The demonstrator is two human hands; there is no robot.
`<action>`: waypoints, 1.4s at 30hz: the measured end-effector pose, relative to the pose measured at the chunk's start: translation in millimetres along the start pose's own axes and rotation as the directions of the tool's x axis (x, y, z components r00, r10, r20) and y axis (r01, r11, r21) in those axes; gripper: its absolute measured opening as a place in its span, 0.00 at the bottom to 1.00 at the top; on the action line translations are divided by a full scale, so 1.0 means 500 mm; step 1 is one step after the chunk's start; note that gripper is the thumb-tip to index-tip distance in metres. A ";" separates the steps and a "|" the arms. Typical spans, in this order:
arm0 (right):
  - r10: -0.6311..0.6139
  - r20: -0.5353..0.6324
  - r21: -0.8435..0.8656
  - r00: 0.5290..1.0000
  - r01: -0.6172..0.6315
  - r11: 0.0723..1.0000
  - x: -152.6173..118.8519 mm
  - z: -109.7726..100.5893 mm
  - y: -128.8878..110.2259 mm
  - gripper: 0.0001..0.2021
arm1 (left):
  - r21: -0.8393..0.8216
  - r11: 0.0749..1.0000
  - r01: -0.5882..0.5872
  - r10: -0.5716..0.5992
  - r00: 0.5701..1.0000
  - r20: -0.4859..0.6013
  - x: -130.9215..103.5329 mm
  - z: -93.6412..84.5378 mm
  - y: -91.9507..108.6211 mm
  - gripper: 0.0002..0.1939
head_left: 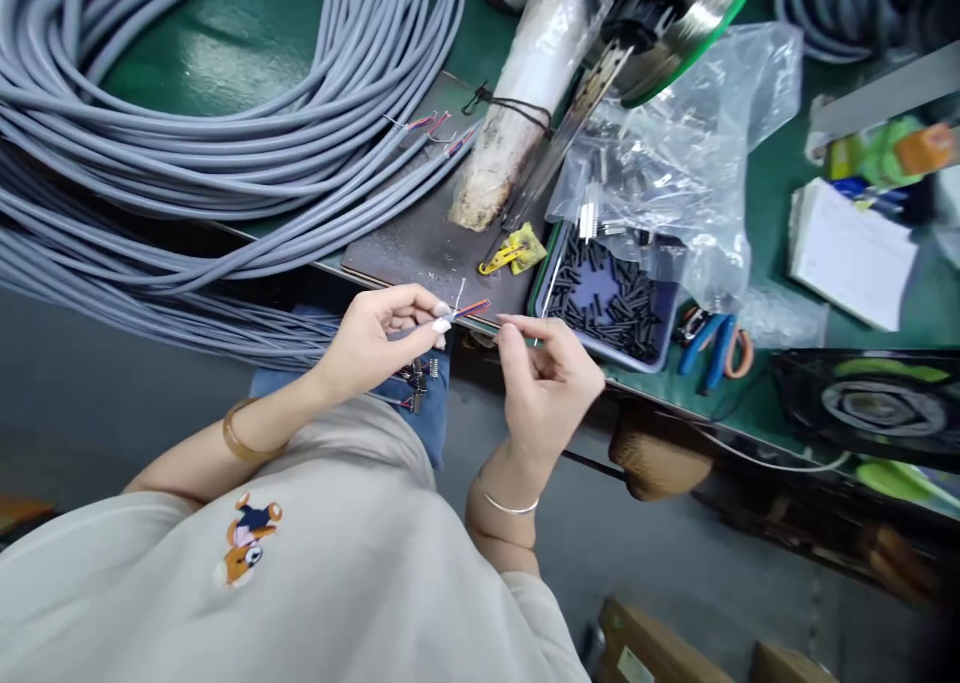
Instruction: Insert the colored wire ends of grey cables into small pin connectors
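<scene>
Left hand (375, 333) pinches exposed wires (472, 309), seemingly unfitted; right hand (551, 378) pinched, contents unclear; tubes (636, 308) loose, 3 o'clock of wires.

— Which colours have the wires (474, 308) in the left hand (386, 328)?
— Orange-red and blue; the thick cables (225, 198) beyond this hand are bluish grey.
— And near the right hand (551, 373)?
— Just beyond it, the tray (596, 291) is violet-blue and the small pieces (637, 308) inside are black. The pliers (721, 348) right of the hand are blue and orange.
— And the shirt (360, 563) below both hands?
— Pale beige, with a bear motif (249, 538) in brown and navy.
</scene>
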State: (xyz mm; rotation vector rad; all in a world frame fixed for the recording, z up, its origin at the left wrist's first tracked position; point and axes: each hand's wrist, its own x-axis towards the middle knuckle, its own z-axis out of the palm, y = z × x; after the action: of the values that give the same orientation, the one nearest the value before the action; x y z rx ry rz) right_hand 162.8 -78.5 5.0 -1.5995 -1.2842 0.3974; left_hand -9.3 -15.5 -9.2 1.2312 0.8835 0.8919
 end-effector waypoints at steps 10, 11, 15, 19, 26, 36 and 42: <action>0.151 0.204 0.203 0.967 -0.193 0.960 0.006 0.034 0.010 0.06 | -0.015 1.000 -0.005 0.005 1.000 -0.016 -0.003 0.002 -0.011 0.12; 0.159 0.212 0.219 0.964 -0.205 0.954 0.007 0.034 0.010 0.05 | -0.003 1.000 -0.020 0.020 1.000 -0.017 -0.004 0.002 -0.010 0.12; 0.175 0.175 0.256 0.969 -0.216 0.942 0.013 0.036 0.008 0.03 | -0.067 0.997 0.046 -0.039 0.994 0.106 -0.005 -0.007 0.001 0.16; 0.174 0.120 0.225 0.977 -0.197 0.954 0.015 0.036 0.006 0.04 | -0.164 0.965 0.206 -0.169 0.962 0.214 0.002 -0.021 0.011 0.22; 0.056 0.154 0.099 0.986 -0.072 0.993 0.012 0.030 -0.009 0.05 | -0.164 0.957 0.239 -0.202 0.955 0.218 0.006 -0.025 0.015 0.24; 0.108 0.164 0.183 0.981 -0.137 0.973 0.021 0.018 -0.001 0.04 | -0.132 0.962 0.238 -0.197 0.944 0.265 0.002 -0.020 0.017 0.22; 0.161 0.300 0.275 0.940 -0.247 0.929 0.027 0.028 0.007 0.05 | -0.129 0.961 0.246 -0.199 0.933 0.299 0.004 -0.020 0.012 0.22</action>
State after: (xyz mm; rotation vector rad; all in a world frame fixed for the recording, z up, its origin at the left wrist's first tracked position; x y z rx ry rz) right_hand 159.4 -59.7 0.4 -1.4466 -1.1854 0.9341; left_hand -18.2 -8.9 -4.7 1.0583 0.6884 0.5748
